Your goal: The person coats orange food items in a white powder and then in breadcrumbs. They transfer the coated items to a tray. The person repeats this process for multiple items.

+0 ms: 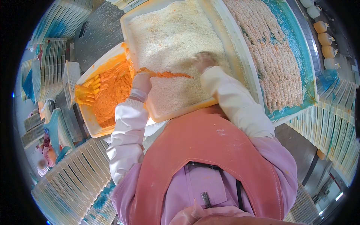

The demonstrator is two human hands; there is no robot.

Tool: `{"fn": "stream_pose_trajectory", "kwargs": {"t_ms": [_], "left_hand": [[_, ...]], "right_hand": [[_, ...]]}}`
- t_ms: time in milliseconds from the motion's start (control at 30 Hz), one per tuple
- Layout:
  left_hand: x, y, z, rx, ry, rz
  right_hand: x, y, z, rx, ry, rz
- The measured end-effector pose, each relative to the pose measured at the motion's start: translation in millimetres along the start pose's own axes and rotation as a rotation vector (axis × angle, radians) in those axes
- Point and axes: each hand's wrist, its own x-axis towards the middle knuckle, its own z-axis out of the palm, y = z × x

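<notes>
My left hand (142, 83), its fingers smeared with orange batter, is at the rim between two tubs. From its fingers a thin orange batter-coated strip (174, 75) stretches across pale crumbs (174, 36) in a white plastic tray (161, 116). My right hand (204, 61) is blurred, low over the crumbs beyond the strip's far end. Whether it holds crumbs cannot be made out. Left of the tray, a white tub (87, 123) contains thick orange batter (112, 87). A yellow rubber glove (87, 90) lies over that tub's outer side.
To the right, rows of crumb-coated strips (272, 62) lie on a teal sheet (305, 92) in a large tray. Stacked plastic crates (73, 180) stand at lower left, more crates (332, 118) at right. Several jugs (326, 39) line the far right. A person (47, 154) is at far left.
</notes>
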Motion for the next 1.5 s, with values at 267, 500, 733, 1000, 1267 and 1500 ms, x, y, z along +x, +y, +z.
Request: {"fn": "stream_pose_trajectory", "kwargs": {"t_ms": [267,500,733,1000,1267,1500], "left_hand": [[-78.7,-70.6,-39.1,0.147,-0.042,-0.442],[-147.5,-138.2,61.3,0.299,-0.542,-0.484],[-121.7,-124.9,31.2,0.167,0.004,-0.751],[-87.5,-84.2,63.8,-0.755,-0.188,-0.878],[-107.7,-120.0,93.9,-1.172,0.183,-0.922],[-119.8,-115.8,62.9,-0.920,0.066,-0.926]], "right_hand": [[-33.0,-74.1,26.4,-0.064,-0.223,-0.520],[-26.3,-94.6,42.5,0.119,-0.447,-0.355],[-19.9,-74.7,-14.2,1.084,-0.665,0.077],[-63.4,3.7,-322.4,0.483,-0.074,0.168],[-64.0,222.4,-399.4,-0.044,0.219,0.500],[-94.6,343.9,-355.9,0.174,-0.085,0.257]]}}
